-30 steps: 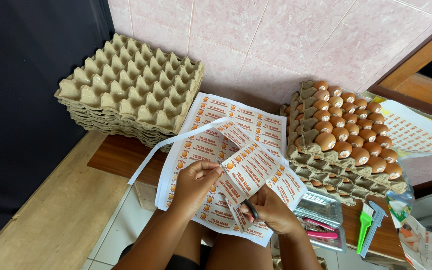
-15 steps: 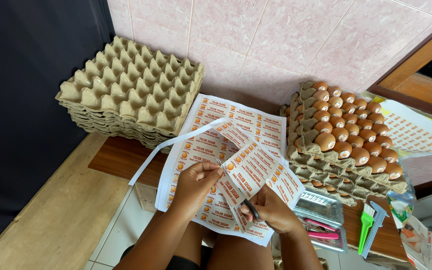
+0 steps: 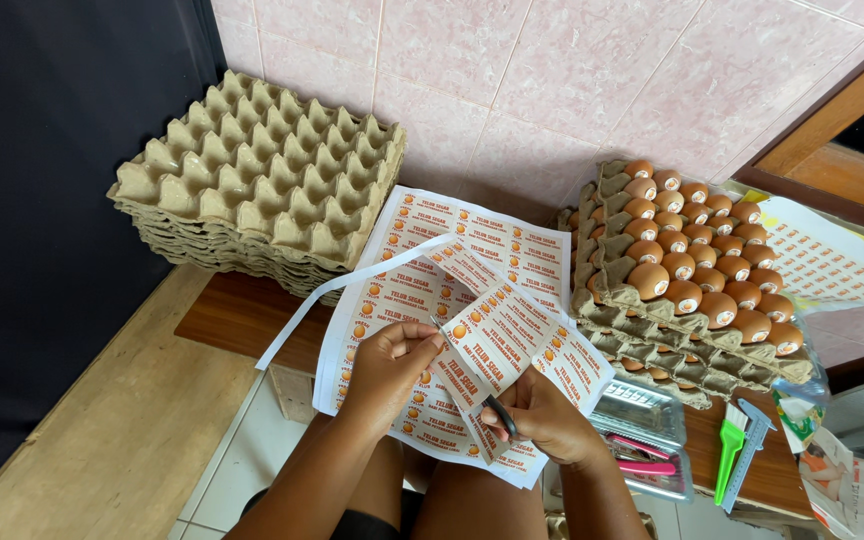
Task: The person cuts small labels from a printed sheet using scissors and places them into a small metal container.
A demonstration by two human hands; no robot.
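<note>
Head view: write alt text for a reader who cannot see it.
Two hands cut a sheet of orange-and-white labels: the left hand pinches the paper, the right hand works scissors. Behind are a stack of empty egg trays on the left and trays of brown eggs on the right.

Both forearms bare, no sleeves, no gloves, no rings or watch visible. Left hand (image 3: 389,362), right hand (image 3: 544,418). Dark shorts at bare thighs.
</note>
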